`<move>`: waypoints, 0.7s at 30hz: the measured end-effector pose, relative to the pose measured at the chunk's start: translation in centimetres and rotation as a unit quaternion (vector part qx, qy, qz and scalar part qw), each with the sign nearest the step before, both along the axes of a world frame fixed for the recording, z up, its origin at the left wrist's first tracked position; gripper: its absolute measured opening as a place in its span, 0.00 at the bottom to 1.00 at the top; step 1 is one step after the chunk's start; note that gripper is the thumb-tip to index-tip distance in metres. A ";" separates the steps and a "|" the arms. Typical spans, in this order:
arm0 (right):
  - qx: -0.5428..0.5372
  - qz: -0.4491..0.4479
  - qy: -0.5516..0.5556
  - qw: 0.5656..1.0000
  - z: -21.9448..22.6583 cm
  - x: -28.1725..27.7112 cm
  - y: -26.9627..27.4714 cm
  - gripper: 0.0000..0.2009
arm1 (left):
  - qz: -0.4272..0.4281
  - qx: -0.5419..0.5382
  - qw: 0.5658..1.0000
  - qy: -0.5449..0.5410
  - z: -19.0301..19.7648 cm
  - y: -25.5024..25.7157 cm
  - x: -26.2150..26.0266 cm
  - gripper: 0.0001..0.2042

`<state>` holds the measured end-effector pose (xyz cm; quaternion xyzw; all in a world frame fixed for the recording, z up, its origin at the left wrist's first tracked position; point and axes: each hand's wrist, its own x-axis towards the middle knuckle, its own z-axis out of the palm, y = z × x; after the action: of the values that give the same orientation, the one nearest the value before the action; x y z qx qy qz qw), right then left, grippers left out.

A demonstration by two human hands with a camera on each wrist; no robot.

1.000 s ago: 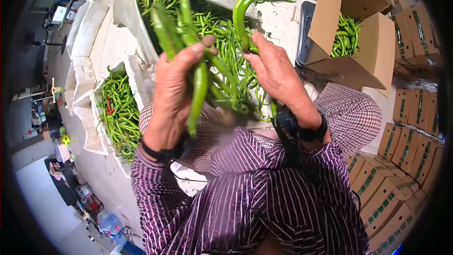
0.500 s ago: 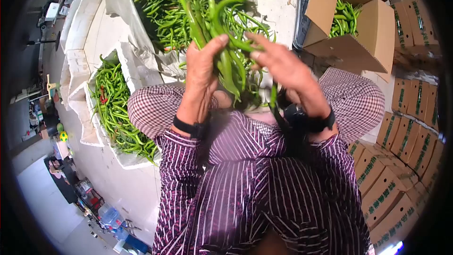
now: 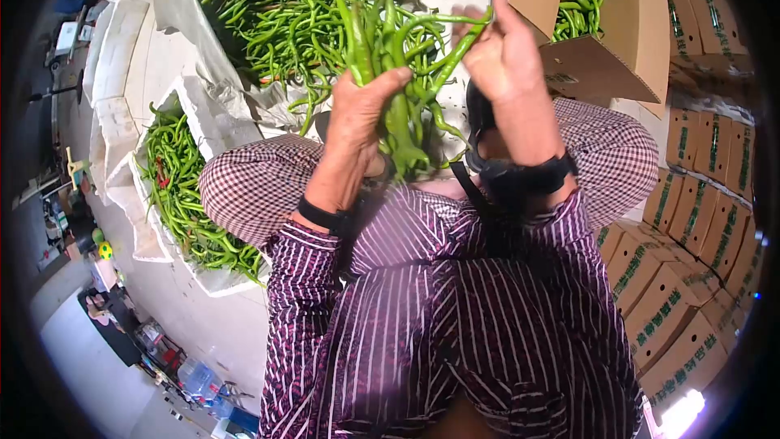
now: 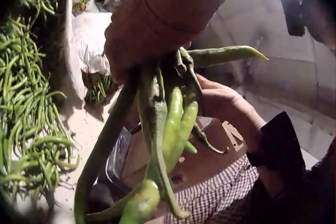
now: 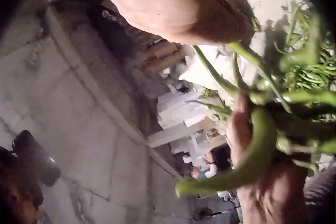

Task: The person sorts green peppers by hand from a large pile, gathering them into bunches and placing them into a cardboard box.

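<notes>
My left hand [image 3: 357, 118] grips a bunch of long green chili peppers [image 3: 398, 118], its thumb laid across them. In the left wrist view the bunch [image 4: 173, 124] hangs below the hand, some peppers wrinkled and dark. To the right, my right hand [image 3: 510, 57] pinches the end of a green chili pepper [image 3: 452, 61] that slants down to the bunch. The right wrist view has that hand [image 5: 178, 9] above, with its fingertips hidden at the pepper. One curved pepper [image 5: 252, 156] crosses over the left hand there.
Behind the hands lies an opened sack [image 3: 175, 0] full of green chili peppers [image 3: 284, 24]. A white foam box [image 3: 195, 106] of peppers stands at left. At right is an open cardboard box [image 3: 642, 24] with peppers inside. Stacked cartons [image 3: 674, 309] line the right side.
The right hand brought a curved pepper to the left hand's bunch, released it there, then moved right and now pinches another pepper's end. The left hand kept its grip and shifted slightly right.
</notes>
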<state>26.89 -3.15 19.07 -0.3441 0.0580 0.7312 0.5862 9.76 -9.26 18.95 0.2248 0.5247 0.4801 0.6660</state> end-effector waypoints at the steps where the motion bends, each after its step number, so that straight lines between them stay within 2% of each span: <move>1: 0.014 0.031 -0.026 0.999 -1.1 -0.6 -1.3 0.10 | 0.011 -0.003 1.000 -0.022 -0.8 -0.4 0.7 0.13; 3: 0.042 0.101 -0.073 0.991 -3.3 -1.4 -3.8 0.10 | 0.026 -0.017 0.996 -0.086 -1.5 -1.2 1.7 0.15; 4: 0.052 0.141 -0.092 0.984 -3.8 -1.6 -4.9 0.09 | 0.017 -0.026 0.996 -0.082 -1.7 -1.4 2.0 0.15; 7: 0.067 0.156 -0.112 0.979 -3.6 -1.9 -5.4 0.11 | 0.014 -0.037 0.996 -0.085 -1.7 -1.6 2.5 0.18; 9: 0.091 0.152 -0.121 0.977 -2.0 -2.5 -4.9 0.15 | 0.009 -0.002 1.000 0.001 -2.4 -1.4 2.7 0.18; 12: 0.105 0.142 -0.139 0.974 -2.1 -3.4 -4.9 0.16 | 0.023 0.009 1.000 0.018 -2.6 -1.1 2.6 0.19; 14: 0.096 0.176 -0.166 0.965 -2.3 -3.0 -4.8 0.17 | 0.016 -0.004 1.000 0.011 -2.5 -1.1 2.3 0.19; 16: 0.117 0.225 -0.170 0.952 -3.2 -2.4 -4.0 0.18 | -0.001 0.029 0.999 -0.014 -2.7 -1.2 2.1 0.19; 18: 0.128 0.241 -0.143 0.951 -3.8 -1.6 -3.5 0.18 | 0.001 0.032 0.999 -0.022 -2.4 -1.2 2.0 0.18; 20: 0.126 0.257 -0.106 0.953 -4.0 -0.5 -3.2 0.17 | -0.007 0.030 0.994 -0.104 -1.3 -1.0 1.5 0.17; 21: 0.136 0.262 -0.113 0.949 -3.7 0.0 -3.2 0.17 | 0.019 0.034 0.994 -0.104 -0.8 -0.8 1.5 0.16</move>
<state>26.89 -6.35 15.42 -0.3443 -0.2009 0.8165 0.4176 11.21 -10.03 18.15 0.1861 0.4407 0.5307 0.6996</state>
